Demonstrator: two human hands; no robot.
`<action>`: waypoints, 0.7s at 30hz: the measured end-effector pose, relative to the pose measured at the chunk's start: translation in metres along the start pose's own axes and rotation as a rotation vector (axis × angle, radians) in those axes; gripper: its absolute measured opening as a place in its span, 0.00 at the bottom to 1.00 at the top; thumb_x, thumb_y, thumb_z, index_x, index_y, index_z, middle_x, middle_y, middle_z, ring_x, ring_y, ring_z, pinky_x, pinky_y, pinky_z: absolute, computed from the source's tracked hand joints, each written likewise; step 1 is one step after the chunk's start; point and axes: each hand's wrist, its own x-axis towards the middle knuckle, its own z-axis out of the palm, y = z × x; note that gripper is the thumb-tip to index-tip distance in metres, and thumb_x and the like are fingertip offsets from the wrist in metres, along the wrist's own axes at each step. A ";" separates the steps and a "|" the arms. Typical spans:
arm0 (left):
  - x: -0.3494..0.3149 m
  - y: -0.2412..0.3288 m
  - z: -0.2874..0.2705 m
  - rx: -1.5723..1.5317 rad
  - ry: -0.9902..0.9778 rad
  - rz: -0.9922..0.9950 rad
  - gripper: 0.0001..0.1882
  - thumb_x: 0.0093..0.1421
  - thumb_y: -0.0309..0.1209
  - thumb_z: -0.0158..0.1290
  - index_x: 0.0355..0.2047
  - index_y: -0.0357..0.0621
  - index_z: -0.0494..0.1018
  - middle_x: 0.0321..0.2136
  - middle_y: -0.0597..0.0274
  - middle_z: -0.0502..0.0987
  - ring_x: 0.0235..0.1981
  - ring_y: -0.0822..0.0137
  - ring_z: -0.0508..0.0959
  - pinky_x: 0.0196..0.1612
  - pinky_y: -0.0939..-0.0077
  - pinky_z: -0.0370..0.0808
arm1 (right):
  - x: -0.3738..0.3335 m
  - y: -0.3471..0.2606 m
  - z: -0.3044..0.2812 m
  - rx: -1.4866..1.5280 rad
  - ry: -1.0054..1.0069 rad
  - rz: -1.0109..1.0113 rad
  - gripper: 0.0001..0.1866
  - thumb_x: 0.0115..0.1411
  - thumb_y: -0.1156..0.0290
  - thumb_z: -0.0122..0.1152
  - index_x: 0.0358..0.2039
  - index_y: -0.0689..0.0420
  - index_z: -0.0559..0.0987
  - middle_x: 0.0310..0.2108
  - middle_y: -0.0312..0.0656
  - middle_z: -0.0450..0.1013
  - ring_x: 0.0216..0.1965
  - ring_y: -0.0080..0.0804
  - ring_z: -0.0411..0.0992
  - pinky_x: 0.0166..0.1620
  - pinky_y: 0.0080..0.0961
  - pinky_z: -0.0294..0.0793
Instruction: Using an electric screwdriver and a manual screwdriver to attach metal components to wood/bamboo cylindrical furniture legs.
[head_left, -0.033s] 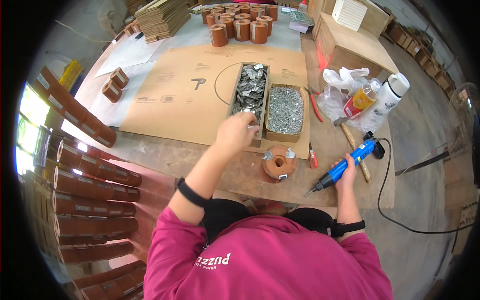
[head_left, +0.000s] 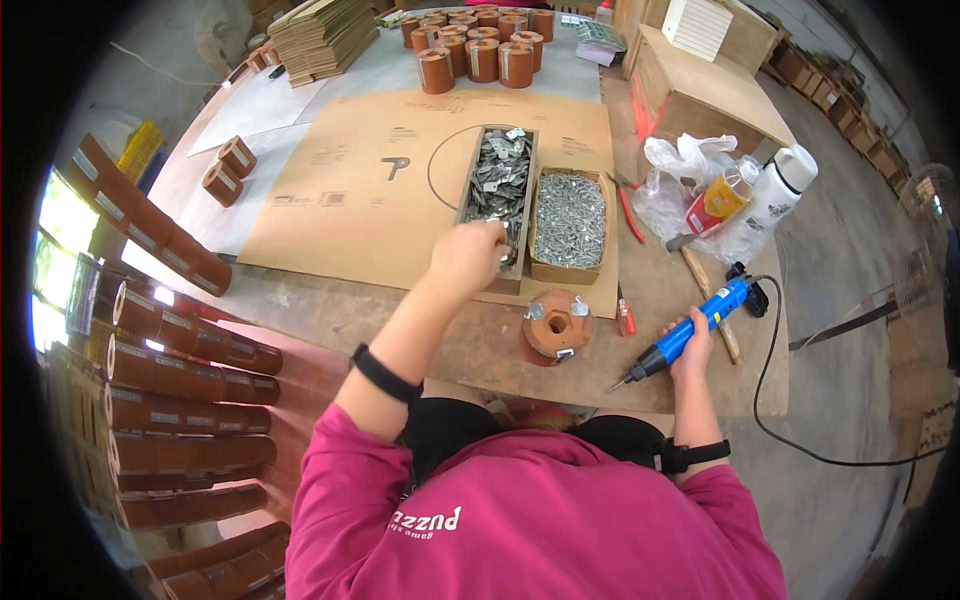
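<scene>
My left hand [head_left: 467, 262] is over the near end of a long narrow box [head_left: 531, 190] of flat grey metal clips. Its fingers are drawn together; whatever is between them is hidden. My right hand [head_left: 692, 352] grips a blue electric screwdriver [head_left: 690, 338], its bit pointing down and left toward the table edge. Between my hands stands a brown cylindrical spool [head_left: 553, 338] with a hole in its top. Several small metal clips [head_left: 579, 308] sit around the spool's rim. A cardboard box of silver screws [head_left: 570, 222] stands beside the clip box.
On the right lie red-handled pliers [head_left: 631, 215], a hammer [head_left: 708, 295], a small red screwdriver [head_left: 626, 318], a plastic bag and a white bottle [head_left: 785, 180]. The tool's black cord [head_left: 765, 375] trails right. More brown cylinders [head_left: 435, 70] stand at the back; stacked rows [head_left: 190, 395] fill the left.
My left hand has shifted slightly left over the clip box. My right hand, the electric screwdriver and the spool stay where they were.
</scene>
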 end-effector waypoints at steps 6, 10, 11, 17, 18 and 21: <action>0.032 -0.017 0.017 0.408 -0.333 -0.004 0.08 0.46 0.37 0.55 0.26 0.50 0.73 0.27 0.61 0.76 0.35 0.61 0.74 0.37 0.65 0.68 | 0.000 0.001 0.000 -0.010 -0.006 0.015 0.12 0.49 0.64 0.56 0.28 0.56 0.66 0.19 0.39 0.64 0.20 0.30 0.66 0.24 0.29 0.70; 0.033 -0.018 0.019 0.363 -0.336 -0.041 0.08 0.44 0.36 0.56 0.26 0.51 0.73 0.28 0.62 0.76 0.35 0.62 0.75 0.37 0.65 0.66 | -0.003 -0.001 0.002 -0.026 -0.002 0.004 0.12 0.48 0.64 0.57 0.27 0.56 0.66 0.19 0.39 0.64 0.20 0.30 0.66 0.24 0.29 0.70; 0.033 -0.017 0.018 0.322 -0.311 -0.035 0.07 0.44 0.34 0.55 0.25 0.50 0.74 0.29 0.59 0.76 0.35 0.61 0.75 0.36 0.64 0.66 | -0.004 -0.002 0.002 -0.032 -0.001 -0.010 0.12 0.48 0.63 0.57 0.27 0.56 0.66 0.19 0.39 0.64 0.20 0.30 0.66 0.24 0.29 0.70; 0.021 -0.018 0.012 -0.074 -0.079 -0.142 0.04 0.47 0.31 0.52 0.25 0.46 0.73 0.27 0.57 0.76 0.33 0.60 0.75 0.35 0.64 0.66 | 0.001 0.003 -0.002 -0.022 -0.012 -0.029 0.13 0.48 0.63 0.56 0.27 0.57 0.66 0.19 0.39 0.64 0.20 0.30 0.66 0.24 0.28 0.70; 0.016 -0.010 0.008 -0.073 -0.083 -0.140 0.04 0.47 0.31 0.52 0.25 0.46 0.73 0.27 0.57 0.76 0.33 0.60 0.75 0.35 0.64 0.66 | 0.002 0.004 -0.002 -0.016 -0.020 -0.031 0.13 0.48 0.63 0.56 0.27 0.57 0.65 0.19 0.39 0.64 0.20 0.30 0.66 0.24 0.28 0.70; -0.016 0.026 -0.006 -0.599 0.067 0.088 0.04 0.48 0.27 0.52 0.26 0.44 0.73 0.26 0.57 0.75 0.30 0.59 0.75 0.39 0.67 0.67 | 0.002 0.003 -0.003 0.018 -0.029 -0.042 0.14 0.48 0.66 0.57 0.29 0.59 0.64 0.19 0.41 0.64 0.19 0.31 0.67 0.21 0.30 0.70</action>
